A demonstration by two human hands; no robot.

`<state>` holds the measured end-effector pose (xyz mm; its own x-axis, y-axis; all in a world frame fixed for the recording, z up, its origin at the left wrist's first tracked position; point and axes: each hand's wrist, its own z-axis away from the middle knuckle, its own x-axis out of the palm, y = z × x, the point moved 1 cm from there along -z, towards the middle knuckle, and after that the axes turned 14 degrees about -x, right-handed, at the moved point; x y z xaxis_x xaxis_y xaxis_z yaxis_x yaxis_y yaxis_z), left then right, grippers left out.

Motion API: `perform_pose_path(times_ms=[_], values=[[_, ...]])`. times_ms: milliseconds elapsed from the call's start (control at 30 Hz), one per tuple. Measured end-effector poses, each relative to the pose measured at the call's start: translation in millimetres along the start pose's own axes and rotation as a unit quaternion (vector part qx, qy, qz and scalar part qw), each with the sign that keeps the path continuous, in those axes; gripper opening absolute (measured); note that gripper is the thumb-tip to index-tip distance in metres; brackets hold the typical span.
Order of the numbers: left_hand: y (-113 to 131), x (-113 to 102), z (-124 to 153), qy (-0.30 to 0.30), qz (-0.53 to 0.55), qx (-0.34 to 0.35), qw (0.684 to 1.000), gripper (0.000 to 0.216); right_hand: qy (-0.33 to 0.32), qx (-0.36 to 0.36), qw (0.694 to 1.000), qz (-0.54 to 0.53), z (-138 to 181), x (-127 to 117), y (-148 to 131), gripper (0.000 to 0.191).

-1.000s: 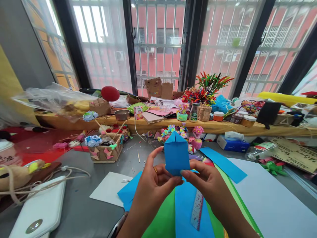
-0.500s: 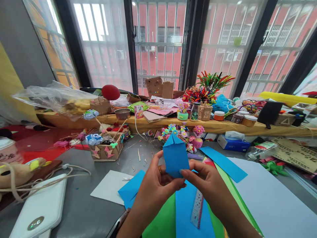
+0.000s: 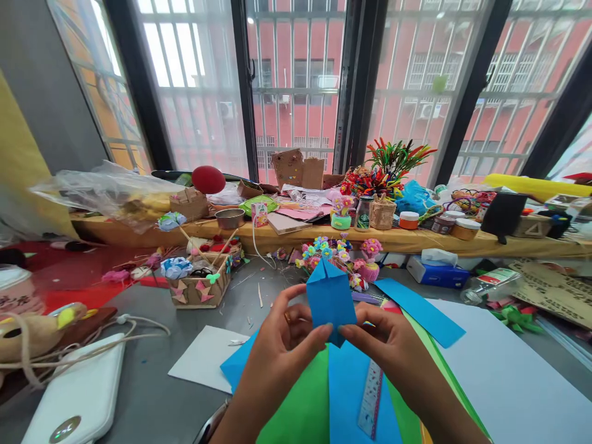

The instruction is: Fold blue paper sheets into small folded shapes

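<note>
A folded piece of blue paper (image 3: 331,299) is held upright above the table, its top folded to a peak with a slit down the middle and its bottom edge tapering to a point. My left hand (image 3: 289,339) grips its lower left side, thumb on the near face and fingers behind. My right hand (image 3: 382,338) pinches the lower right corner, with its thumb close to the left thumb. Below lie green paper (image 3: 296,407), a blue sheet (image 3: 342,394) and a clear ruler (image 3: 370,401). More blue paper (image 3: 238,364) is partly hidden by my left arm.
White paper (image 3: 203,357) and a white power bank (image 3: 76,394) lie on the left. A cardboard basket (image 3: 198,290) stands behind them. To the right are a blue strip (image 3: 423,311), a large white sheet (image 3: 504,364), a tissue box (image 3: 437,270) and a plastic bottle (image 3: 493,283).
My left thumb has moved up onto the paper's near face, beside the right thumb. The paper's bottom edge now shows a point. The camera view has tilted slightly upward.
</note>
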<state>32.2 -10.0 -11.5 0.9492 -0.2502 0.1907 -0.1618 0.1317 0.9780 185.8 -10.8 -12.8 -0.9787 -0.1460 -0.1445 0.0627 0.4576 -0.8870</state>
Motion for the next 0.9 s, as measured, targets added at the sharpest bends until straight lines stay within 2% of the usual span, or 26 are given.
perform_pose_path(times_ms=[133,267,600,900], values=[[2.8,1.9,-0.7,0.018,0.027,0.004,0.999,0.045,-0.024,-0.029,0.998,0.047,1.0,0.4,-2.4,0.021],[3.7,4.0,0.6,0.023,0.019,-0.009,1.000,0.045,-0.032,-0.027,0.996,0.079,2.2,1.1,-4.0,0.020],[3.0,2.4,0.9,-0.003,0.015,-0.025,1.000,0.056,-0.022,0.000,0.998,0.066,0.3,-3.9,-1.4,0.025],[-0.4,0.1,-2.3,0.060,0.031,-0.005,0.998,0.060,-0.048,-0.034,0.996,0.060,0.9,-2.9,-6.5,0.022]])
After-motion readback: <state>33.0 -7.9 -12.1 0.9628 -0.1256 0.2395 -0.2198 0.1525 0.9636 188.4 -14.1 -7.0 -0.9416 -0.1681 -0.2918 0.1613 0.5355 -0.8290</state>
